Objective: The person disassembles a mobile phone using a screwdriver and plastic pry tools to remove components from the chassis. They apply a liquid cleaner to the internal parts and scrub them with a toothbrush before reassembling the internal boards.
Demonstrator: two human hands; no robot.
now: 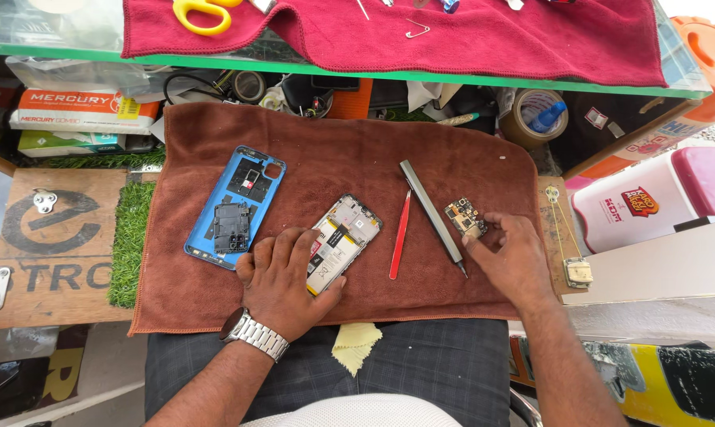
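Looking down from the head view, the left hand (282,277) lies flat, fingers spread on the opened phone (342,243); the right hand (512,257) pinches a small circuit board (466,217) at its fingertips, just beside the metal tool (433,215). Squeezing could crack it, or it may slip onto the brown towel (199,292).

- The brown cloth (334,150) lies bare along its far edge, and bare between the blue back cover (235,205) and the opened phone (343,241).
- Red tweezers (400,234) and a grey screwdriver (433,213) bar the strip between phone and circuit board (464,217).
- A glass shelf (452,77) overhangs the far side.
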